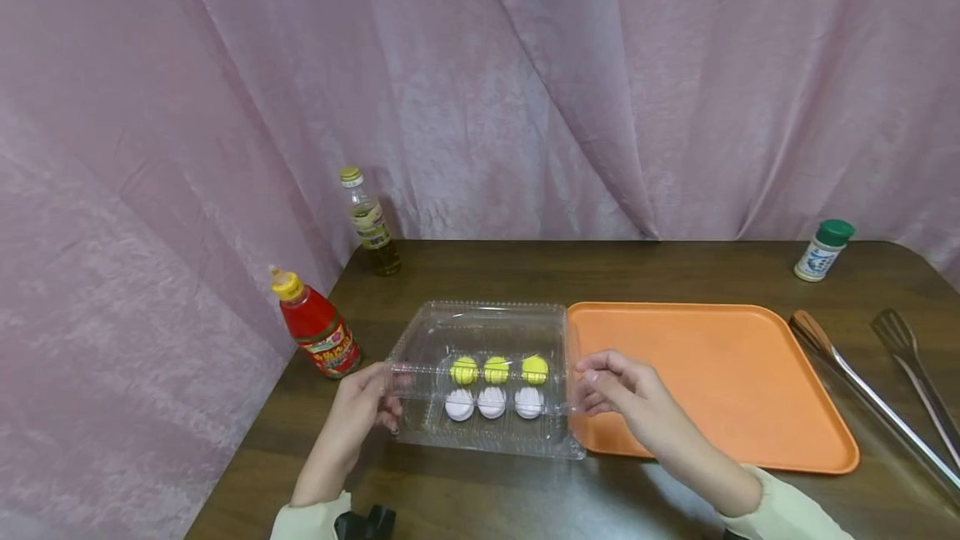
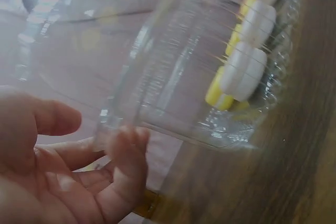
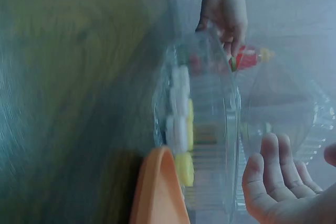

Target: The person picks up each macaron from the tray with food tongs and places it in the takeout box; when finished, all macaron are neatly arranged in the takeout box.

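A clear plastic clamshell box [image 1: 487,442] sits left of the orange tray and holds several macarons, with yellow ones [image 1: 496,370] behind white ones [image 1: 491,402]. Its transparent lid [image 3: 283,108] rises over the base. At the box's left side is my left hand [image 1: 360,407]; in the left wrist view its bent fingers [image 2: 128,166] are right at the plastic edge while the thumb stands apart. My right hand [image 1: 637,394] is by the right edge, over the tray's left part. Its fingers [image 3: 275,166] are loosely extended with nothing held, in the right wrist view.
The orange tray [image 1: 690,382] lies against the box's right side. Farther right are tongs [image 1: 877,394] and a slotted turner [image 1: 918,373]. A red sauce bottle [image 1: 322,332] and an oil bottle [image 1: 371,227] stand left; a green-capped shaker [image 1: 823,251] is back right.
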Demonstrator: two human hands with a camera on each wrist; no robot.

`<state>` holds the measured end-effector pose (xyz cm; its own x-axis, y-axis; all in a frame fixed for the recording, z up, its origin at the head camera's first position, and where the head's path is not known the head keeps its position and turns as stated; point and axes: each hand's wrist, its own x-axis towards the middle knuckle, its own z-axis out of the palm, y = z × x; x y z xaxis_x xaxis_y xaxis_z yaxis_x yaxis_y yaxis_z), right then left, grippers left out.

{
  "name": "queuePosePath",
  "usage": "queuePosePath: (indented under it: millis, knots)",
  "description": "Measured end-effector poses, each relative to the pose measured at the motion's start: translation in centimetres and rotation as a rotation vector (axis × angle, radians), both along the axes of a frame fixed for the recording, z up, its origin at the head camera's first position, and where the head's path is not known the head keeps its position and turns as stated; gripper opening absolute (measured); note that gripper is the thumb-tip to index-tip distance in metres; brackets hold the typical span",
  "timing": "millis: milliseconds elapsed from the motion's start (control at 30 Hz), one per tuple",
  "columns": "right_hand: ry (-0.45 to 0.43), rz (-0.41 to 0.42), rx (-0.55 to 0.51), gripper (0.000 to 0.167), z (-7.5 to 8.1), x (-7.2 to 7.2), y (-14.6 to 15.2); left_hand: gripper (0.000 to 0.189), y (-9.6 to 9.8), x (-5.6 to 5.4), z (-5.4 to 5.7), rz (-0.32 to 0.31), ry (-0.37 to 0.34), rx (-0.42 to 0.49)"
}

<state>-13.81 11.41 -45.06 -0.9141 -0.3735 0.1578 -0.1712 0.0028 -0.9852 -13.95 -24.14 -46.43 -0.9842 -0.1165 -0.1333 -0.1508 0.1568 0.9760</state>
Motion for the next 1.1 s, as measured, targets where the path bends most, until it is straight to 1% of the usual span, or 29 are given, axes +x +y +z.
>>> queuePosePath:
  millis: [100, 167, 267, 367, 500, 600, 667, 800, 867, 933, 967, 1100]
  knots:
    - [-0.074, -0.002, 0.003, 0.03, -0.1, 0.5, 0.2, 0.037, 0.0, 0.7, 0.2, 0.005, -0.01, 0.03]
    - [-0.102, -0.009, 0.014, 0.033, -0.1, 0.8, 0.4, 0.04, 0.0, 1.1, 0.2, 0.007, -0.009, 0.044]
    - [-0.134, -0.018, 0.022, 0.039, -0.3, 1.1, 0.7, 0.038, 0.1, 1.6, 0.2, -0.001, 0.003, 0.047]
    - [-0.164, -0.037, 0.035, 0.044, -0.6, 1.4, 1.2, 0.033, 0.1, 1.9, 0.4, -0.041, 0.011, 0.022]
    - [-0.248, -0.041, 0.028, 0.05, -1.3, 1.6, 1.6, 0.03, 0.1, 2.4, 0.5, -0.092, 0.026, -0.008]
    - [-0.309, -0.001, 0.04, 0.053, -1.7, 1.7, 1.7, 0.034, 0.0, 2.8, 0.5, -0.122, 0.052, 0.0]
    - [-0.33, 0.051, 0.065, 0.052, -1.9, 1.8, 1.5, 0.037, -0.3, 3.2, 0.4, -0.141, 0.067, 0.011]
    - [-0.339, 0.15, 0.129, 0.037, -2.1, 1.8, 1.0, 0.043, -1.2, 3.8, 0.2, -0.186, 0.072, 0.033]
    - [-0.322, 0.189, 0.147, 0.029, -2.2, 1.8, 0.8, 0.047, -1.6, 3.9, 0.1, -0.217, 0.07, 0.043]
    - [-0.307, 0.221, 0.147, 0.025, -2.3, 1.9, 0.7, 0.05, -1.8, 4.0, 0.0, -0.249, 0.068, 0.051]
    - [-0.306, 0.235, 0.141, 0.025, -2.4, 2.0, 0.7, 0.051, -1.8, 4.0, 0.0, -0.255, 0.065, 0.058]
    - [-0.345, 0.277, 0.09, 0.026, -2.7, 2.2, 0.5, 0.053, -1.8, 4.1, -0.1, -0.259, 0.066, 0.067]
